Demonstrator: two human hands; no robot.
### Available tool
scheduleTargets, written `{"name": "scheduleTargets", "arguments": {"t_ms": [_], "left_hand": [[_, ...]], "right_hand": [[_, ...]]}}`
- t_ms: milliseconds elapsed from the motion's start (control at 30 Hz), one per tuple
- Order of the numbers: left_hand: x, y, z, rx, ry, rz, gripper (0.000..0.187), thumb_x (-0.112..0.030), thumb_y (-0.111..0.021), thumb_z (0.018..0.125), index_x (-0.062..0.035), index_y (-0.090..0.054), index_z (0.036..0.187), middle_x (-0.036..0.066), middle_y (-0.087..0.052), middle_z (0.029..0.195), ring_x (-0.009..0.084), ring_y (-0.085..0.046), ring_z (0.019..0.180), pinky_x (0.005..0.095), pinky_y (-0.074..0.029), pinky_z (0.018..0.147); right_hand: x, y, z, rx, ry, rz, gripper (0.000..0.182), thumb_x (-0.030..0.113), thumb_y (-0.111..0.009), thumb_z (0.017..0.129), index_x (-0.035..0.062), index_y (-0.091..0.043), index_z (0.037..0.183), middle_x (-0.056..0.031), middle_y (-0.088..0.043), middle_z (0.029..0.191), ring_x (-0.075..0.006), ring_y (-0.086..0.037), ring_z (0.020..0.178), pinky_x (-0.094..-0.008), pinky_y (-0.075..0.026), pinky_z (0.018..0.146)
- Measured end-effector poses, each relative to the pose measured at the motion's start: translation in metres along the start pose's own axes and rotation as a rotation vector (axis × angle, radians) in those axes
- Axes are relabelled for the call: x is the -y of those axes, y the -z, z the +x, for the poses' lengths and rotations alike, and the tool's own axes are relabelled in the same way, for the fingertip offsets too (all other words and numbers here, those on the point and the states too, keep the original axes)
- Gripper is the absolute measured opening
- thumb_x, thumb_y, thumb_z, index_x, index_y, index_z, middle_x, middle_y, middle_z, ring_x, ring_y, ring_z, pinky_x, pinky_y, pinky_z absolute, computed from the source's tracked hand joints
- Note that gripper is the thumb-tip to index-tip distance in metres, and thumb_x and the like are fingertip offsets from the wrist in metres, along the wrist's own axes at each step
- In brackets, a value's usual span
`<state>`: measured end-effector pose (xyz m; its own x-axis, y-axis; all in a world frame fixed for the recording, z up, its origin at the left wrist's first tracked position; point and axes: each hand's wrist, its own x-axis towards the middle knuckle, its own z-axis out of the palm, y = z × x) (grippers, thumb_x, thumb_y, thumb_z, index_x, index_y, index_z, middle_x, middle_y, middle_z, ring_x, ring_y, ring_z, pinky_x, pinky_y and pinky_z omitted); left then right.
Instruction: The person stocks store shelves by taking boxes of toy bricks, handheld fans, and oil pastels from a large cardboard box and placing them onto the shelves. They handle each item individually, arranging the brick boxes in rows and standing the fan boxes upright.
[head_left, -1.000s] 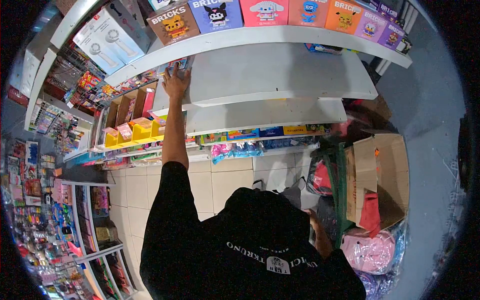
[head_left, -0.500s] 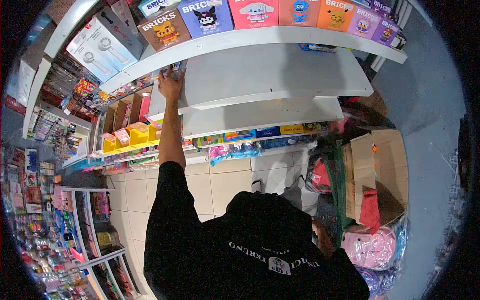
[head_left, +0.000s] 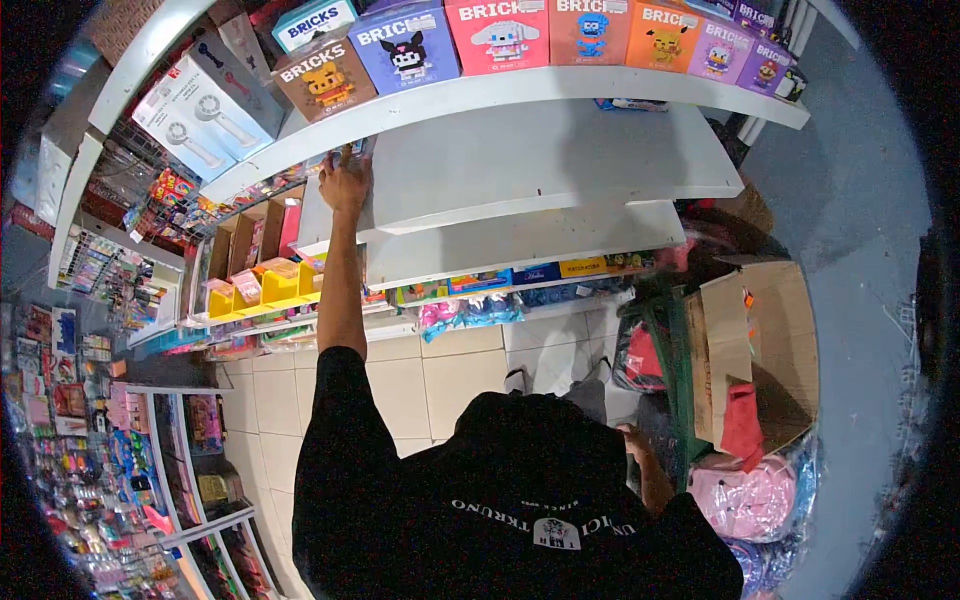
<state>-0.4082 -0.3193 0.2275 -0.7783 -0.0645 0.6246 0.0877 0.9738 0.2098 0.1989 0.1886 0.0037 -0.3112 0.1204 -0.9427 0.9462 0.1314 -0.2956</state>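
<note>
My left hand (head_left: 345, 188) reaches forward to the left end of the grey shelf (head_left: 470, 170). Its fingers are stretched out and somewhat apart, pointing under the upper shelf. At the fingertips lies a small packaged item (head_left: 352, 152), mostly hidden by the hand and the shelf edge; its kind does not show. My right hand (head_left: 630, 440) is low on my right side, close to my body. The black shirt (head_left: 520, 480) covers most of it, so its fingers and anything in them are hidden.
BRICKS boxes (head_left: 410, 50) and a white box with a fan picture (head_left: 205, 115) stand on the upper shelf (head_left: 480, 90). Yellow bins (head_left: 280, 288) are at lower left. To my right are an open cardboard box (head_left: 775, 350) and a wrapped pink bag (head_left: 745, 495).
The view has shifted slightly. My left hand stays at the left end of the shelf, its fingers a little changed. More of my right hand shows beside my body.
</note>
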Motion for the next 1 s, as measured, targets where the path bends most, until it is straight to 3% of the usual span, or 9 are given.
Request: {"name": "scheduleTargets", "arguments": {"t_ms": [200, 333, 367, 567, 667, 700, 833, 900, 1000], "left_hand": [[-0.008, -0.003, 0.001, -0.074, -0.031, 0.051, 0.052, -0.056, -0.059, 0.08, -0.028, -0.06, 0.124, 0.019, -0.049, 0.132, 0.0421, -0.049, 0.115, 0.0508, -0.044, 0.091], [-0.021, 0.008, 0.001, -0.045, 0.026, 0.024, 0.053, -0.057, -0.06, 0.079, -0.0265, -0.061, 0.122, 0.019, -0.05, 0.13, 0.0418, -0.049, 0.113, 0.0506, -0.044, 0.091], [-0.024, 0.012, 0.001, -0.039, 0.039, 0.031, 0.054, -0.057, -0.06, 0.079, -0.0262, -0.061, 0.122, 0.019, -0.049, 0.131, 0.0418, -0.049, 0.113, 0.0507, -0.044, 0.091], [-0.019, 0.012, -0.001, 0.015, 0.052, -0.012, 0.056, -0.058, -0.061, 0.077, -0.0263, -0.061, 0.123, 0.021, -0.045, 0.134, 0.0429, -0.049, 0.113, 0.0525, -0.043, 0.092], [-0.013, 0.011, 0.002, -0.071, -0.068, -0.096, 0.062, -0.057, -0.063, 0.077, -0.0156, -0.06, 0.123, 0.025, -0.045, 0.133, 0.0432, -0.051, 0.112, 0.0506, -0.043, 0.093], [-0.012, 0.01, 0.004, -0.098, -0.096, -0.121, 0.063, -0.055, -0.065, 0.077, -0.0109, -0.06, 0.123, 0.026, -0.045, 0.133, 0.043, -0.051, 0.113, 0.0497, -0.043, 0.093], [-0.065, 0.055, -0.006, -0.153, -0.183, -0.477, 0.053, -0.031, -0.069, 0.082, 0.0032, -0.056, 0.12, 0.026, -0.049, 0.128, 0.0383, -0.05, 0.115, 0.045, -0.039, 0.098], [-0.087, 0.057, -0.019, -0.232, -0.266, -0.397, 0.046, -0.022, -0.067, 0.084, 0.0045, -0.055, 0.119, 0.026, -0.05, 0.127, 0.0373, -0.049, 0.115, 0.0432, -0.037, 0.1], [-0.132, 0.073, -0.051, 0.058, -0.295, -0.528, 0.036, -0.015, -0.064, 0.086, 0.0042, -0.056, 0.116, 0.024, -0.05, 0.126, 0.0383, -0.048, 0.116, 0.0447, -0.034, 0.102]], "right_hand": [[-0.055, 0.003, 0.066, 0.08, 0.111, 0.193, 0.064, 0.038, -0.063, 0.085, 0.0014, -0.043, 0.134, -0.0161, -0.051, 0.129, -0.0323, -0.054, 0.111, -0.0481, -0.044, 0.09], [-0.162, 0.023, 0.199, 0.172, 0.417, 0.455, 0.063, 0.038, -0.061, 0.086, 0.0, -0.043, 0.134, -0.0152, -0.05, 0.131, -0.031, -0.054, 0.111, -0.0466, -0.045, 0.09], [-0.16, 0.018, 0.197, 0.0, 0.399, 0.419, 0.06, 0.036, -0.059, 0.088, 0.0007, -0.043, 0.134, -0.0147, -0.051, 0.13, -0.0302, -0.055, 0.11, -0.0456, -0.046, 0.089], [-0.098, 0.014, 0.119, -0.04, 0.128, 0.043, 0.039, 0.024, -0.047, 0.095, 0.0092, -0.049, 0.131, -0.0133, -0.063, 0.104, -0.0273, -0.063, 0.087, -0.0412, -0.051, 0.072], [-0.101, 0.011, 0.133, -0.103, 0.129, -0.224, 0.035, 0.023, -0.048, 0.095, 0.0108, -0.051, 0.128, -0.0112, -0.063, 0.086, -0.0238, -0.062, 0.073, -0.0382, -0.05, 0.061], [-0.099, 0.013, 0.122, 0.083, 0.176, 0.158, 0.03, 0.024, -0.052, 0.094, 0.0095, -0.056, 0.119, -0.0091, -0.06, 0.081, -0.0199, -0.058, 0.066, -0.0354, -0.048, 0.056], [-0.08, 0.005, 0.091, -0.074, 0.175, 0.25, 0.027, 0.031, -0.062, 0.089, 0.0072, -0.062, 0.103, -0.0063, -0.063, 0.081, -0.0178, -0.062, 0.068, -0.0342, -0.051, 0.059], [-0.094, 0.01, 0.094, -0.13, 0.425, 0.173, 0.03, 0.031, -0.063, 0.088, 0.0058, -0.061, 0.105, -0.0101, -0.065, 0.09, -0.0235, -0.063, 0.08, -0.0386, -0.052, 0.068], [-0.057, 0.023, 0.034, -0.341, 0.427, 0.088, 0.032, 0.033, -0.066, 0.084, 0.0096, -0.06, 0.105, -0.0134, -0.064, 0.096, -0.0324, -0.063, 0.087, -0.0428, -0.05, 0.073]]}}
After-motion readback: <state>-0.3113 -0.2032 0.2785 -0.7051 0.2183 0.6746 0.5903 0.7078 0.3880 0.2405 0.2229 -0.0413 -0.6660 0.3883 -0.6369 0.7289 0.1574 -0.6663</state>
